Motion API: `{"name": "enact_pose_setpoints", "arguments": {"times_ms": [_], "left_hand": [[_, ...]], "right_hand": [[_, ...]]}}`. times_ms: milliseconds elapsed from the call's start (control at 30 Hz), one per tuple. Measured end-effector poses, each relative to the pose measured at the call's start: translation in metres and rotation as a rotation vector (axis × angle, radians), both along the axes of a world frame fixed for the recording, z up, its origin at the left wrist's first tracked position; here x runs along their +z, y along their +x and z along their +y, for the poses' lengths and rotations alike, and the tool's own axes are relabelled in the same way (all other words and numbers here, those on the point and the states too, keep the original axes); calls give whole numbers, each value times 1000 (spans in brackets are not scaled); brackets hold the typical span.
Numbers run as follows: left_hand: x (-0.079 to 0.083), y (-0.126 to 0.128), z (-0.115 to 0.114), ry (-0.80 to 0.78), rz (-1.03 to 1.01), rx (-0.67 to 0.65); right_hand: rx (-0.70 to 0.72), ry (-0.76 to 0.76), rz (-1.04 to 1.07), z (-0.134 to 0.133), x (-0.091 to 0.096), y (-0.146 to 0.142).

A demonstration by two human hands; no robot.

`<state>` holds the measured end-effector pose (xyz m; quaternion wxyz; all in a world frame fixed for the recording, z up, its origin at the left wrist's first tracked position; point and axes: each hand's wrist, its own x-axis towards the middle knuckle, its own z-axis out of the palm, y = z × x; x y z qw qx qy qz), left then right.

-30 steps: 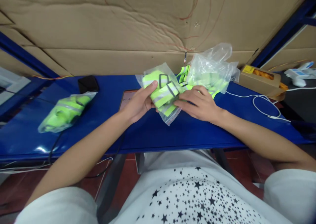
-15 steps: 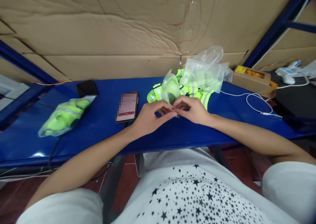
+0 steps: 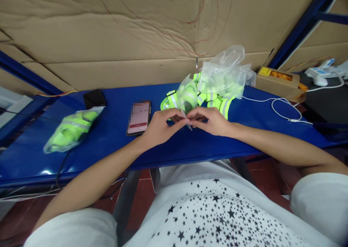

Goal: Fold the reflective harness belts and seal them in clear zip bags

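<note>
A clear plastic bag (image 3: 187, 91) with a rolled neon-yellow reflective strap inside stands before me, its near end between my fingers. My left hand (image 3: 165, 125) pinches that end from the left, thumb against fingertips. From the right, my right hand (image 3: 208, 119) pinches the same end, its fingertips meeting those of the left. Behind the hands lie loose neon-yellow reflective straps (image 3: 221, 103) with grey bands, and several clear empty bags (image 3: 224, 76) rest on top of them. The edge held between the fingertips is mostly hidden.
A filled bag of neon-yellow straps (image 3: 72, 129) lies on the blue table (image 3: 114, 152) at left, near a black wallet-like object (image 3: 94, 98). A phone (image 3: 139, 117) is beside my left hand. At right are a white cable (image 3: 288, 109) and a cardboard box (image 3: 278, 83) holding orange items.
Both hands have shifted slightly left in view and still pinch the bag's end. A bit more of the bag's edge shows below the fingertips. The camera view has moved slightly.
</note>
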<state>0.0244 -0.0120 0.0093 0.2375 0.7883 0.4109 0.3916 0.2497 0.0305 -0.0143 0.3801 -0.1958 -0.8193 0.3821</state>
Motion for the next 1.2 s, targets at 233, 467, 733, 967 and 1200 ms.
{"name": "enact_pose_setpoints", "arguments": {"times_ms": [233,467,733,967,1200], "left_hand": [[-2,1,2,90,24,39],[-6,1,3,109,15,39],[-4,0,3,172,58,-57],[-7,4,2,176,59,-69],[-1,-2,4,163,-131,42]], "right_hand": [[12,-28,10,1,-1,2],[-69,139,-72,2,-1,3],[-111,169,-73,-2,2,2],[-418,678,-233,-7,1,-5],[-516,450,15,23,21,21]]}}
